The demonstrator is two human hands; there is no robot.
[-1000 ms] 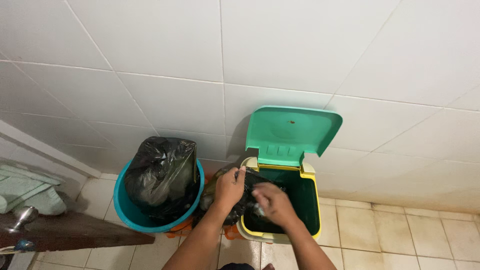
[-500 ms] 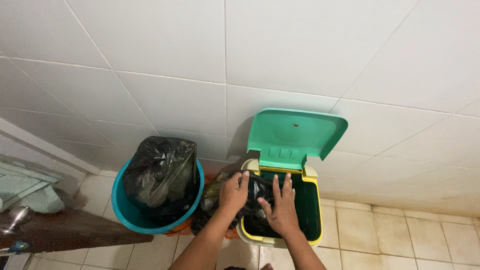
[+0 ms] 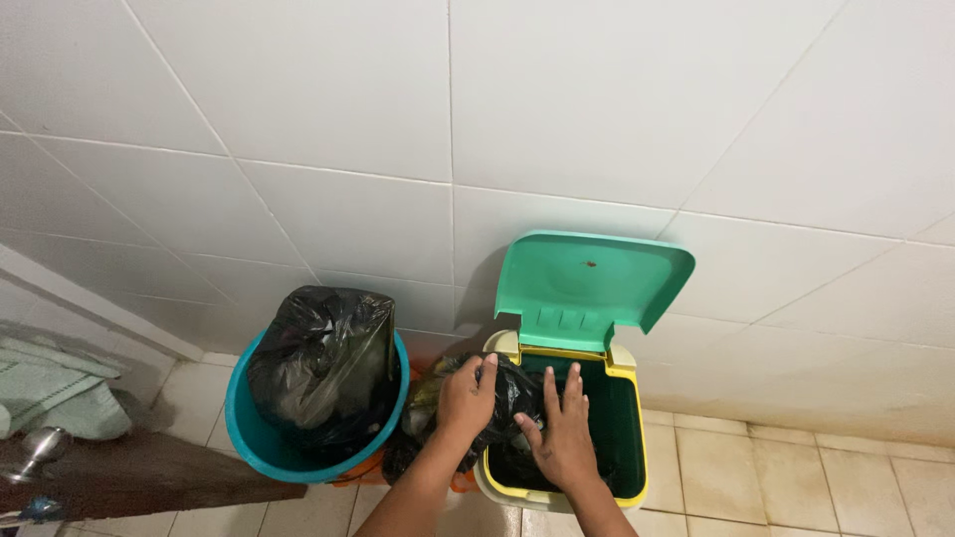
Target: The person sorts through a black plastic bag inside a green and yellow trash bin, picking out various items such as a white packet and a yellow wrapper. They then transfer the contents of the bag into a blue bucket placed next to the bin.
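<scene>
While the green lid [image 3: 587, 286] of the yellow-rimmed pedal bin [image 3: 629, 418] is stood upright against the white tiled wall [image 3: 448, 119], both hands are seen at the bin's open mouth. A black plastic bag [image 3: 509, 391] is draped over the left part of the bin's rim, its bulk partly inside the bin and partly spilled over the left edge. The left hand [image 3: 466, 398] is closed on the top of this bag, with the fingers curled over a gathered fold of the plastic just left of the bin's hinge. The right hand [image 3: 563, 438] is laid flat on the bag inside the bin, with the fingers spread apart and pointed toward the lid; nothing is gripped by it.

To the left of the bin, a round teal bucket [image 3: 249, 438] is set on the floor, well filled by a second black bag [image 3: 320, 363] that is bunched and raised above its rim. Between the bucket and the bin, low down, more dark plastic and a bit of orange are glimpsed, though what they belong to cannot be told. Farther left of the bin, a dark wooden edge with a metal knob [image 3: 40, 447] is seen, and a pale green cloth [image 3: 45, 388] is lying above it. Beige floor tiles [image 3: 756, 477] are shown to the right of the bin.
</scene>
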